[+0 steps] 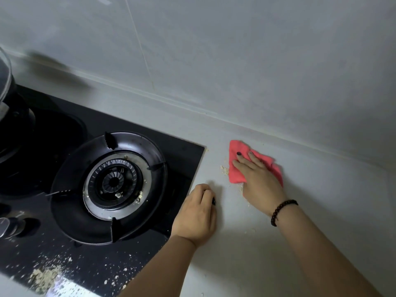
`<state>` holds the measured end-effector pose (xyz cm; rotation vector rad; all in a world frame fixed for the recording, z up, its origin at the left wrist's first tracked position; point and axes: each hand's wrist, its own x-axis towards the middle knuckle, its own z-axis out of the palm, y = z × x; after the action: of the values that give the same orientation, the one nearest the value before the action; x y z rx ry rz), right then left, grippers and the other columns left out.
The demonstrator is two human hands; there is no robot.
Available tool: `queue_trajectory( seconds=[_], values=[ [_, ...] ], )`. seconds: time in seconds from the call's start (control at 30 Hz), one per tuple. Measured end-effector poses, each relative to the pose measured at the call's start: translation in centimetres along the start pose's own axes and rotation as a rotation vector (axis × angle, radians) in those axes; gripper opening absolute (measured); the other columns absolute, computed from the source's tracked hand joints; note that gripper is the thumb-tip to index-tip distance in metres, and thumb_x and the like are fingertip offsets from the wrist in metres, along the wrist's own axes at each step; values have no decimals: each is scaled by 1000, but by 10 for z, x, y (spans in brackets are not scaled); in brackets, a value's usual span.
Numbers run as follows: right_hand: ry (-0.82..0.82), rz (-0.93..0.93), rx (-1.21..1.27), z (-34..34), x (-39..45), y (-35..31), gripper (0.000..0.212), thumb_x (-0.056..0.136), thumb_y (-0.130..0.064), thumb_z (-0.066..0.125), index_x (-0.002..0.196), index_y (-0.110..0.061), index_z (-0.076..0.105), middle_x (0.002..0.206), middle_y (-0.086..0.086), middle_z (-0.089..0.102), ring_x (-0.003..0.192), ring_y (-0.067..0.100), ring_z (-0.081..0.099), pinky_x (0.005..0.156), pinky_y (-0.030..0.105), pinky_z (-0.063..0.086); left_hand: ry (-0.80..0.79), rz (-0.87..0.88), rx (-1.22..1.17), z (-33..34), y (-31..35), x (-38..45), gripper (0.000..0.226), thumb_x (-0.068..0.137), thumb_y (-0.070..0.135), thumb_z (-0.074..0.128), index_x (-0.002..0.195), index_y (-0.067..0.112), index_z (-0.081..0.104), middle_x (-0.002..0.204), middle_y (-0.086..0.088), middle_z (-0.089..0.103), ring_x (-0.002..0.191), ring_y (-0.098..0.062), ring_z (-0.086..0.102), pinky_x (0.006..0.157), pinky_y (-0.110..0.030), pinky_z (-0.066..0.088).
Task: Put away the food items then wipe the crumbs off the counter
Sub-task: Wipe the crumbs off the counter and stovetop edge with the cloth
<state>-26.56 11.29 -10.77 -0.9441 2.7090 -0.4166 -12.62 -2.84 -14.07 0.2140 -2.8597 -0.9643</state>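
Head view: I look down at a corner of grey counter (267,254) under a pale wall (235,61).
Stove: a black glass stove (175,151) fills my left side, its right edge just beside my hands.
Burner: a round burner (112,183) with dark pot rests sits mid-stove, a few bits of food inside its ring.
Pot: a dark pot (6,86) shows at the far left edge, cut off, so I cannot tell more.
Knob: a knob (8,227) sits at the stove's near left.
Right hand: my right hand (260,179) lies flat, fingers straight, pressing on the cloth; a dark bead bracelet (281,211) circles the wrist.
Left hand: my left hand (197,215) rests on the counter at the stove's edge, fingers curled under, holding nothing I can see.
Cloth: a pink cloth (235,170) lies on the counter near the wall, right of the stove corner.
Crumbs: pale crumbs (224,169) touch the cloth's left edge, more trail toward my right wrist, and a thick scatter covers the stove's near edge.
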Motion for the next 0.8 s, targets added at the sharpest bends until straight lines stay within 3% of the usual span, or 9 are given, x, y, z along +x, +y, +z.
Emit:
queue_trajectory(
  seconds=[0.1,0.2,0.27,0.33,0.4,0.47,0.53,0.67,0.8],
  values=[
    [-50,68,313,-12,-18,-16,68,81,8,48,136,-32,45,137,-8,52,129,9,45,100,19,38,-13,-10,5,-1,1,-1,21,85,20,35,92,11,53,106,-2,47,81,-23,51,73,-31,46],
    [266,294,730,-34,-23,-20,66,81,12,38,114,-41,60,98,-20,65,87,-5,63,56,14,50,-20,-17,10,-1,1,0,22,85,21,34,92,12,53,108,-2,47,82,-21,51,73,-30,45],
    [529,428,715,-43,-20,-10,55,82,6,41,114,-33,63,101,-19,66,89,7,66,65,23,56,-21,-22,11,-1,1,-1,22,86,22,33,92,13,52,108,1,47,82,-18,50,71,-27,44],
    [669,568,698,-43,-13,7,47,82,5,41,114,-22,62,106,-12,65,89,13,64,59,12,52,-23,-26,8,-1,1,-1,21,85,22,33,92,15,52,107,3,46,80,-16,49,69,-25,44],
    [638,679,623,-30,-2,22,46,80,2,43,118,-21,58,111,-5,62,89,19,63,59,8,49,-21,-23,13,-1,1,-1,20,85,21,34,91,15,52,106,3,46,79,-16,49,68,-26,44],
    [538,697,367,-10,10,25,50,74,-2,47,122,-16,52,123,6,55,105,30,58,85,35,54,-13,-23,19,0,1,0,20,84,21,34,91,14,52,106,2,46,79,-16,50,68,-25,44],
    [480,688,108,10,19,19,54,73,1,50,127,-1,47,127,21,48,122,40,45,104,49,36,-13,-26,18,0,1,-1,19,84,20,35,90,14,52,105,2,46,79,-16,49,68,-24,43],
    [436,686,109,12,34,3,52,74,4,48,126,0,49,125,22,50,125,40,41,108,46,30,-13,-30,20,-1,2,-1,18,85,21,35,89,15,51,104,3,46,79,-15,48,69,-22,39],
    [311,389,46,10,47,-12,52,70,5,48,118,-11,60,120,12,57,119,34,46,101,37,36,-16,-31,18,0,2,0,18,84,21,35,89,15,51,104,3,46,78,-15,47,70,-22,37]
  ],
)
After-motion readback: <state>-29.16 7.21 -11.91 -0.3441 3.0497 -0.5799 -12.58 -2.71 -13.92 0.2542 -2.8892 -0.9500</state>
